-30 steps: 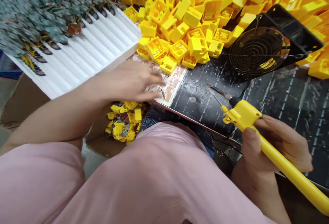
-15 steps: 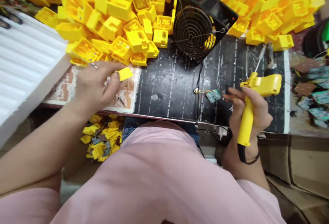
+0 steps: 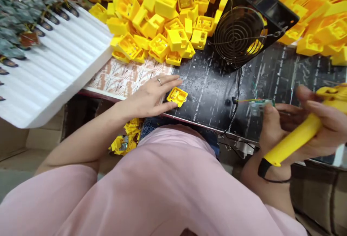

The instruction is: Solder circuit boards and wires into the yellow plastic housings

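My left hand (image 3: 155, 97) lies low over the bench edge, fingers stretched out and thumb apart. Between its thumb and index finger sits a small square yellow plastic case (image 3: 177, 96), hollow side up; the thumb tip touches its near edge. My right hand (image 3: 303, 120) keeps a yellow pistol-shaped soldering gun (image 3: 295, 140) against the palm, its front end partly blurred. The thumb and fingers of that same hand pinch a small green circuit board (image 3: 257, 108). Thin coloured wires (image 3: 245, 101) run left from the board to a small dark round part (image 3: 228, 102).
Yellow plastic cases (image 3: 165, 6) are heaped along the back. A black fan (image 3: 238, 35) with a wire guard stands tilted before them. At left, a white foam tray (image 3: 73, 51) carries rows of boards and round parts. More yellow pieces (image 3: 126, 140) lie below the bench edge.
My left hand has moved right and straightened its fingers; the yellow piece it pinched now lies on the bench. My right hand has taken hold of the circuit board, and the soldering gun has tilted over.
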### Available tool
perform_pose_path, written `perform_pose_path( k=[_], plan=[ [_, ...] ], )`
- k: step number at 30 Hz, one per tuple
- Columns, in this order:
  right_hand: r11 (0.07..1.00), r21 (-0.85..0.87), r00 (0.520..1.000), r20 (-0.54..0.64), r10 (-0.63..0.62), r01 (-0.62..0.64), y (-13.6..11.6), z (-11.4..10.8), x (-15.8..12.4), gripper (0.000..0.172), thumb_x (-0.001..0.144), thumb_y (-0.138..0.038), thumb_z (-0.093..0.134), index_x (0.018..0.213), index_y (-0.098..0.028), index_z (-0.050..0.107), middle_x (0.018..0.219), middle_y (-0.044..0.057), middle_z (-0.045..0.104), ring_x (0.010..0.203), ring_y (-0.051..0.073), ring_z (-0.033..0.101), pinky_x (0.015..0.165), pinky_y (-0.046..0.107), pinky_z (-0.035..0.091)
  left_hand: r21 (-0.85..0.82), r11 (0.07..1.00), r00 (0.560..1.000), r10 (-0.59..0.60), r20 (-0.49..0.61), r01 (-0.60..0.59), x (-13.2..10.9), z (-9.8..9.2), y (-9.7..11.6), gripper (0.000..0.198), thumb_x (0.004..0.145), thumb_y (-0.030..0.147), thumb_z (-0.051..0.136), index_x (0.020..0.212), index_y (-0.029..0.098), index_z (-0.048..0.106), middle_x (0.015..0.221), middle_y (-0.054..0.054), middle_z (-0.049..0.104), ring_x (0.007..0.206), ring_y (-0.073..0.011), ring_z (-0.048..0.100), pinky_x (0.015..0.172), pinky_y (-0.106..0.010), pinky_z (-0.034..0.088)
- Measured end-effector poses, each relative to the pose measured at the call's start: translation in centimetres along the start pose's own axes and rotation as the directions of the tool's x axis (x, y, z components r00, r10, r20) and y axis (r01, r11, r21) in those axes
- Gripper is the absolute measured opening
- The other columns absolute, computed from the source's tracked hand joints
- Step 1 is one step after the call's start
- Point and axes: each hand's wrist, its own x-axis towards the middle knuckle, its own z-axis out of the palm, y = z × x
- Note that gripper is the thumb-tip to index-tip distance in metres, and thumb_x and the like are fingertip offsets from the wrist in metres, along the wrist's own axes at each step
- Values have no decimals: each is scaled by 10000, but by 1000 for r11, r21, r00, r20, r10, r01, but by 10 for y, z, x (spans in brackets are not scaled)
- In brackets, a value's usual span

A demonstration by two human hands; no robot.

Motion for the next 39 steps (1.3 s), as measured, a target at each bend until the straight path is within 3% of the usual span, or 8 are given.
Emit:
perform_pose_path(
  k=[7, 12, 17, 21, 27, 33, 35, 39],
  plan=[
    [986, 115, 978, 183, 99, -121, -70, 34, 21, 456, 885, -115, 739, 1252, -307, 549, 1219, 57, 680, 1131, 258, 725, 652, 276, 617, 93, 994, 971, 79, -226, -59, -1, 9, 31, 415, 963, 495, 612, 1206, 179, 728, 1240, -134, 741, 1172, -292, 660, 1021, -458, 462],
    [964, 257, 987, 128, -96, 61, -90, 59, 22, 555, 825, -73, 783, 1292, -290, 575, 1052, 0, 666, 1023, 225, 749, 675, 286, 648, 7, 987, 874, 143, -465, -158, 8, 15, 44, 255, 1019, 288, 556, 1115, 166, 759, 1070, -75, 788, 978, -196, 698, 921, -357, 499],
    [937, 338, 977, 156, -147, 87, -93, 75, 20, 618, 805, -55, 790, 1330, -296, 569, 1042, -11, 666, 1019, 211, 747, 771, 314, 666, -265, 940, 853, 49, -519, -215, 8, 21, 36, 309, 1038, 279, 540, 1205, 111, 739, 1163, -138, 770, 1116, -197, 703, 991, -322, 526],
    [926, 374, 967, 214, -138, 49, -98, 80, 18, 646, 796, -56, 785, 1338, -328, 562, 1079, -10, 695, 910, 173, 751, 724, 297, 660, -473, 828, 802, -46, -595, -303, 3, 19, 35, 283, 1038, 240, 548, 1200, 158, 765, 944, -71, 812, 875, -126, 736, 849, -242, 550],
    [906, 408, 946, 323, -30, -110, -112, 85, 6, 547, 832, -52, 743, 1274, -322, 570, 937, -32, 689, 748, 149, 708, 674, 285, 637, -853, 502, 792, -458, -403, -144, 4, 5, 37, 178, 918, 363, 750, 953, 218, 847, 957, -50, 819, 905, -126, 739, 824, -206, 556],
    [901, 386, 897, 441, 8, -198, -108, 94, -12, 567, 874, -131, 752, 1344, -338, 512, 1229, 28, 697, 731, 120, 714, 715, 283, 642, -997, 47, 838, -541, -75, -59, 6, 0, 32, 340, 733, 544, 883, 835, 223, 841, 755, -12, 784, 713, -104, 708, 709, -200, 553],
    [917, 353, 863, 504, -21, -184, -96, 91, -15, 646, 854, -245, 813, 1396, -343, 475, 1367, 71, 655, 908, 182, 758, 819, 340, 658, -994, 105, 848, -528, -46, 11, 1, -7, 22, 367, 739, 559, 866, 832, 205, 832, 665, 5, 737, 582, -80, 634, 577, -184, 484],
    [980, 200, 734, 669, -119, -23, -68, 82, -17, 706, 817, -429, 844, 1413, -309, 485, 1362, 101, 673, 1264, 312, 662, 1094, 522, 551, -663, 727, 946, -312, -89, 178, -10, -21, -2, 165, 847, 318, 730, 859, 187, 830, 719, -15, 760, 631, -111, 652, 614, -220, 453]
  ],
)
